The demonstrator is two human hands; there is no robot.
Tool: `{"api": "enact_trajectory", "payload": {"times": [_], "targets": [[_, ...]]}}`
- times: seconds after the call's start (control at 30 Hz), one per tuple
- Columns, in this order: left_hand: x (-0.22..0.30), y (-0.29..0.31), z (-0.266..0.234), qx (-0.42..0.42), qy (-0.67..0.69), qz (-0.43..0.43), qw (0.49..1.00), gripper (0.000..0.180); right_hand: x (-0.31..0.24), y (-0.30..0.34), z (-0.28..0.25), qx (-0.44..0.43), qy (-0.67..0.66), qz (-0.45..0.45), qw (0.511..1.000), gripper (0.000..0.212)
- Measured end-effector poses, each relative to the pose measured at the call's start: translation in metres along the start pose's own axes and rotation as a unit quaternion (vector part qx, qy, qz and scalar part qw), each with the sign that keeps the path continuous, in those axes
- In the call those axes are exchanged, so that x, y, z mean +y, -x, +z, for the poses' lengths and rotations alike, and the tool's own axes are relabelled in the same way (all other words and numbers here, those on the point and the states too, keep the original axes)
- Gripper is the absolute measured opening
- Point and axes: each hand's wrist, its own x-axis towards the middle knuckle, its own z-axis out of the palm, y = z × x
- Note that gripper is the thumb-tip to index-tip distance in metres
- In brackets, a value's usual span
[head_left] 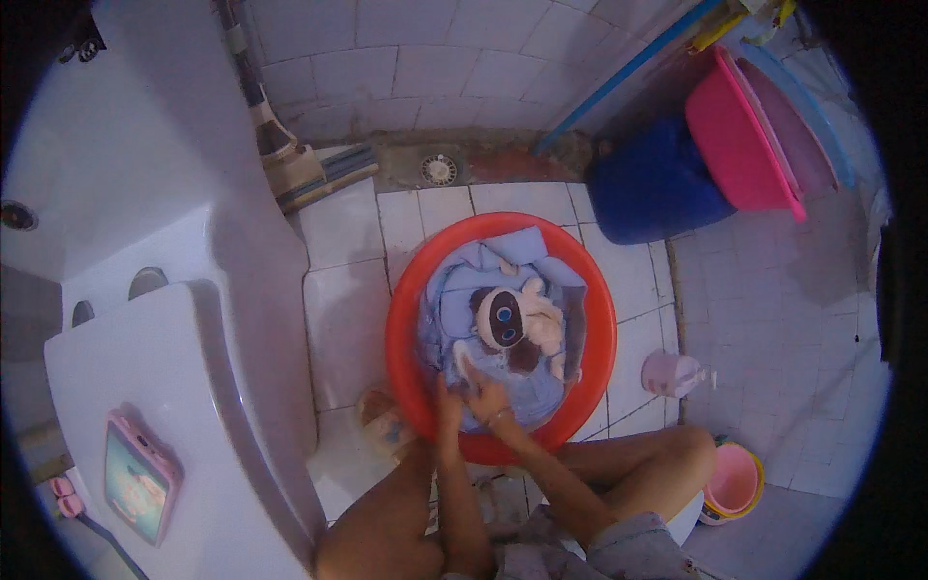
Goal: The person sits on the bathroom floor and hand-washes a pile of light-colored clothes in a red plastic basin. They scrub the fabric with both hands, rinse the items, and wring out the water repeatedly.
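A round red-orange basin [597, 338] stands on the floor between my legs, holding water and light blue cloth [454, 309]. On top of the cloth lies a cream plush toy [541, 324] with a dark brown face patch and blue eyes. At the basin's near side my left hand [449, 404] is closed on a fold of the cloth. Close against it, my right hand [488, 399], with a band at the wrist, also grips the cloth. The fingertips are partly hidden in the folds, and a small pale patch shows just beyond them.
A white toilet [126, 358] stands at left, with a pink-cased phone [140, 478] on its lid. A blue jug [657, 184] and pink basin [739, 135] are at far right. Nearer are a pump bottle [672, 374] and small pink bucket [732, 480]. A drain [439, 170] lies beyond.
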Motion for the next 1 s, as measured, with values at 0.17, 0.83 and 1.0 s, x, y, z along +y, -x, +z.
{"api": "enact_trajectory", "payload": {"times": [0.17, 0.83, 1.0], "targets": [[0.016, 0.008, -0.011, 0.007, -0.051, 0.035, 0.998, 0.041, -0.012, -0.034, -0.029, -0.071, -0.098, 0.19, 0.974, 0.052], [0.018, 0.024, 0.003, -0.004, 0.203, -0.051, 0.978, 0.043, 0.026, 0.029, 0.01, 0.034, -0.129, 0.233, 0.963, 0.052], [0.018, 0.021, 0.004, -0.03, 0.342, -0.11, 0.933, 0.036, 0.049, 0.034, 0.011, -0.003, -0.22, 0.256, 0.941, 0.052]]}}
